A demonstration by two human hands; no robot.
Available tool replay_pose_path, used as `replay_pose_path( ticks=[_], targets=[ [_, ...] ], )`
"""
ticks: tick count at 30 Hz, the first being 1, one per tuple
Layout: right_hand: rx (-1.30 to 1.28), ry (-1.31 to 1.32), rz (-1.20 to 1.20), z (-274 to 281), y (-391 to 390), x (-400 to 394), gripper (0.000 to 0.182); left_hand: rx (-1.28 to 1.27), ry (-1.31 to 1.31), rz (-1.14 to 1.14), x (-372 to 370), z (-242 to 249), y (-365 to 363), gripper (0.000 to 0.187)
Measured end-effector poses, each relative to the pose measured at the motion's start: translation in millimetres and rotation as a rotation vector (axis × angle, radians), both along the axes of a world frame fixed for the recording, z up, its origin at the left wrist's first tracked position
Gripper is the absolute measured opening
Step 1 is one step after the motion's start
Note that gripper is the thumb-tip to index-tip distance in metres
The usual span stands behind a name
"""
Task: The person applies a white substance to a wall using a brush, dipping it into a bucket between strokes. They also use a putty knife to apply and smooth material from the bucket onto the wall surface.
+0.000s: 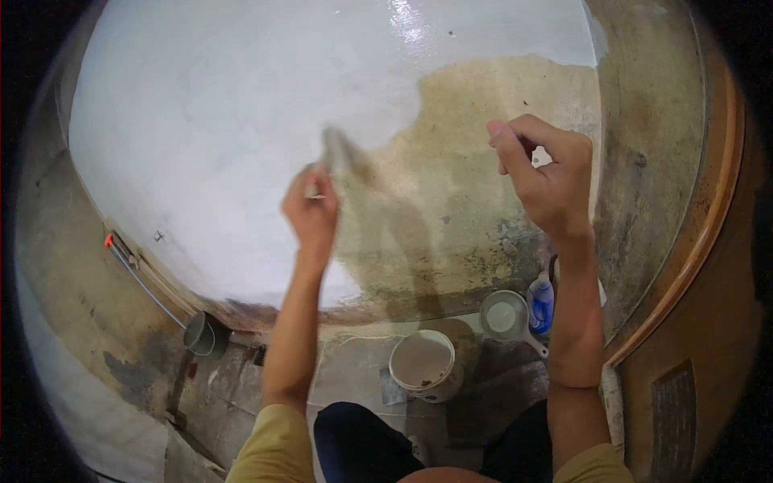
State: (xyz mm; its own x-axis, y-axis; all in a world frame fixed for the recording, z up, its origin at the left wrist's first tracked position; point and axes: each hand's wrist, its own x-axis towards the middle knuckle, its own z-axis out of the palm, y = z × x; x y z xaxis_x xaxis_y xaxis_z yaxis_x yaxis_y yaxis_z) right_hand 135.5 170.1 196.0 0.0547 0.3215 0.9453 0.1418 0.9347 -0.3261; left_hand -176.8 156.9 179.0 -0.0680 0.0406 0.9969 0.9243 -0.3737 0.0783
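My left hand is raised in front of the wall, its fingers closed round a grey flat-bladed tool that is smeared by motion. The blade points up, close to the border between the white coat and the bare yellowish patch. To the right, my right hand is held up before the bare patch, thumb and fingers curled together; I cannot tell what, if anything, is in them. Below, between my knees and the wall, stands a white bucket with pale material inside.
A pan with a handle and a blue-and-clear bottle are by the wall's foot. At left are a dark pail and a blue stick with an orange end. A wooden edge curves along the right.
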Motion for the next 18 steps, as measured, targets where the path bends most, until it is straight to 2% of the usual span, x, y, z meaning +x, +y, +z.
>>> replay_pose_path(
  ticks=[3, 4, 6, 10, 12, 14, 18],
  targets=[
    [-0.023, -0.021, -0.01, -7, 11, 5, 0.025, 0.011, 0.067, 0.299, -73, 22, -21, 0.012],
    [-0.034, -0.024, -0.024, -9, 15, 6, 0.025, -0.078, 0.071, 0.454, -96, 29, -30, 0.014],
    [-0.049, -0.002, -0.011, -12, 22, 6, 0.027, -0.103, 0.004, 0.55, -120, 44, -36, 0.017],
    [-0.09, -0.001, -0.004, -10, 20, 7, 0.029, -0.138, -0.066, 0.575, -124, 53, -16, 0.019],
    [-0.066, 0.013, -0.018, -7, 19, 6, 0.029, -0.045, 0.003, 0.518, -110, 44, 10, 0.018],
    [-0.04, 0.033, -0.034, -5, 14, 6, 0.029, 0.002, 0.072, 0.42, -55, 41, 21, 0.016],
    [-0.013, 0.047, -0.045, 1, 6, 6, 0.029, -0.098, 0.151, 0.187, 27, 27, 55, 0.01]
  ],
)
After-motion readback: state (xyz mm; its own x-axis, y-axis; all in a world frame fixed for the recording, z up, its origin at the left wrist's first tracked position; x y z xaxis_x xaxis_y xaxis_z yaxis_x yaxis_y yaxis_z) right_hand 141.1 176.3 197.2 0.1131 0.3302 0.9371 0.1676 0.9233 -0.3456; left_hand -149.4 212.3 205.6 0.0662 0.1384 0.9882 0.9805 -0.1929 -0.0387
